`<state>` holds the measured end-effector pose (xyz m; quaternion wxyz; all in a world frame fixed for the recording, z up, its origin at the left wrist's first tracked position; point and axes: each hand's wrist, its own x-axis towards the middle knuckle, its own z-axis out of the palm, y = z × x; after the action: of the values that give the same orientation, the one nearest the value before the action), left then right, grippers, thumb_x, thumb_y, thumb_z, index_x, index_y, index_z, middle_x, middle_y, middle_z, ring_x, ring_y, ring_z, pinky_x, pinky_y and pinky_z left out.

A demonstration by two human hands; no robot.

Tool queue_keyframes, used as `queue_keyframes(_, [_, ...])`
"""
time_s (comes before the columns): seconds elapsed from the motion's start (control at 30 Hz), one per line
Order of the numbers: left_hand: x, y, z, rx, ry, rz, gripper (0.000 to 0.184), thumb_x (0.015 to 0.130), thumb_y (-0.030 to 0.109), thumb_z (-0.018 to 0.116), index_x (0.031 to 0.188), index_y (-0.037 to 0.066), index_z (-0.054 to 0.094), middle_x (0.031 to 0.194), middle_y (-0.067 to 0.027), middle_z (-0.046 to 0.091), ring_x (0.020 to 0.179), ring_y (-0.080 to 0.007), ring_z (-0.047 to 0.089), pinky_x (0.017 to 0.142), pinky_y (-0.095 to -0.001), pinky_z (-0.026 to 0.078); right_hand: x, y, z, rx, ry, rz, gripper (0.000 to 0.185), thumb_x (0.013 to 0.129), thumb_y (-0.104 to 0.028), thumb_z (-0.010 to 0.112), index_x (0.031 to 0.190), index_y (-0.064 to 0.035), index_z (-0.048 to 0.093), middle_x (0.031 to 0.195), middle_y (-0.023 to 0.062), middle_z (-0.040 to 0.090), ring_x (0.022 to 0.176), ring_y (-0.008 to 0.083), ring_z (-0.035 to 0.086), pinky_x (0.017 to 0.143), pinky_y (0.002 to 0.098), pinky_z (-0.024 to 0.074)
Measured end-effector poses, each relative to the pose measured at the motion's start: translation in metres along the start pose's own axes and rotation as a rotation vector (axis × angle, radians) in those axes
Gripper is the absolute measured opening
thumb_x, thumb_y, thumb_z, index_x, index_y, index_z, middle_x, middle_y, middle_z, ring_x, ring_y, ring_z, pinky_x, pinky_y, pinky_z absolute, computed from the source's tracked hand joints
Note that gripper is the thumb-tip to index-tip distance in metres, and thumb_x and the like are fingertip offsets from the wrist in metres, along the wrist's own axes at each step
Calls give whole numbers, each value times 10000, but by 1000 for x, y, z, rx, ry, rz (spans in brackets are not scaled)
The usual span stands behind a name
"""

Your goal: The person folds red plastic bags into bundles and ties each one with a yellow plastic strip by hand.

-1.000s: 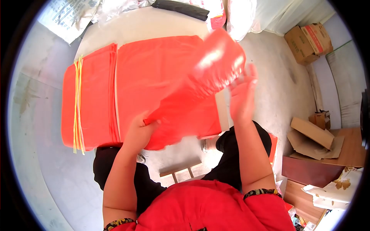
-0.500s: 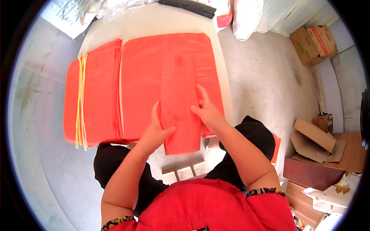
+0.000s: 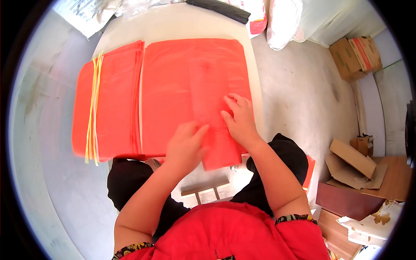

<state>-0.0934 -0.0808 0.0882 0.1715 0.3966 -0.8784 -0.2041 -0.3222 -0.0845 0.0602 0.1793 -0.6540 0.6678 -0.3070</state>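
A long folded red sheet [image 3: 219, 149] lies over a broad stack of red sheets [image 3: 169, 82], its near end hanging past the table's edge. At its left side is my left hand [image 3: 187, 145], slightly blurred, with thumb and fingers apart. My right hand [image 3: 240, 119] rests on the right side of the folded sheet, fingers spread. A second red stack [image 3: 117, 104] lies to the left, with yellow ties [image 3: 93, 108] laid lengthwise across it.
The pale table [image 3: 143, 28] bears a black roll [image 3: 219, 10] at its far edge. White bags [image 3: 284, 21] stand behind. Cardboard boxes [image 3: 353, 56] are at the far right, and an open carton [image 3: 346, 171] sits at the lower right.
The red sheet, raised and loose a second ago, now lies folded lengthwise on the stack. Both hands have come in beside it; since the middle frame, it appears slightly further right.
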Motion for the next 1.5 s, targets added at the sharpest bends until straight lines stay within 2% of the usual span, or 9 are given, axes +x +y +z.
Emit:
queue_keyframes(0.13, [3,-2,13,62,-23,146,730,819,273,840,1468,74,573,1572,-193,443,1486,-417,377,1169,-499,398,8,-13,6,-141,-39,-203,506,1057,-194,538,1535,-36,497,1658,225,336,1540,428,279,1245,520,264])
queue_keyframes(0.23, [0,3,16,93,-168,128,728,856,338,804,1500,107,555,1649,-223,342,1553,-424,273,1217,-552,315,13,-7,27,-9,-131,-107,524,1081,-252,479,1563,-47,462,1703,231,262,1590,431,184,1272,547,182])
queue_keyframes(0.53, [-7,6,21,94,-237,118,701,907,434,726,1525,162,535,1658,-256,305,1574,-435,227,1225,-627,259,23,-13,27,-57,-253,-168,555,1084,-317,462,1571,-50,452,1715,234,225,1594,402,198,1285,552,130])
queue_keyframes(0.83, [-6,6,23,81,-277,102,706,924,454,700,1535,156,510,1664,-253,300,1578,-428,223,1228,-630,255,18,-16,26,-223,-261,-211,565,1041,-341,548,1571,-156,483,1726,234,180,1596,429,169,1286,571,106])
queue_keyframes(0.93, [-6,5,24,87,-274,106,713,931,451,696,1552,167,492,1688,-244,265,1584,-424,213,1232,-620,255,19,-21,23,-198,-179,-68,637,990,-302,654,1573,-124,469,1736,231,115,1591,415,193,1287,552,149])
queue_keyframes(1.03, [-5,9,19,66,-250,101,714,921,405,713,1562,182,492,1686,-228,276,1586,-390,220,1228,-589,264,21,-13,17,153,-86,104,757,922,-261,757,1585,-95,432,1739,213,68,1580,400,225,1261,524,272])
queue_keyframes(1.13, [-7,6,19,54,-246,120,708,935,410,701,1571,188,483,1690,-226,272,1584,-390,225,1223,-592,271,24,-12,11,233,-85,146,861,874,-260,817,1597,-76,388,1734,205,76,1560,398,271,1202,490,391])
queue_keyframes(1.43, [-10,-5,26,25,-283,158,705,964,454,663,1594,216,454,1706,-225,234,1595,-379,198,1232,-614,252,27,-21,18,-221,38,2,1054,751,-275,907,1618,-103,333,1709,243,127,1505,430,360,1139,472,466])
queue_keyframes(1.5, [-10,-8,30,21,-305,164,699,969,456,659,1596,225,451,1709,-230,222,1595,-380,196,1241,-617,239,28,-26,14,-162,12,45,1106,727,-262,918,1631,-113,299,1687,245,172,1489,428,381,1132,465,474])
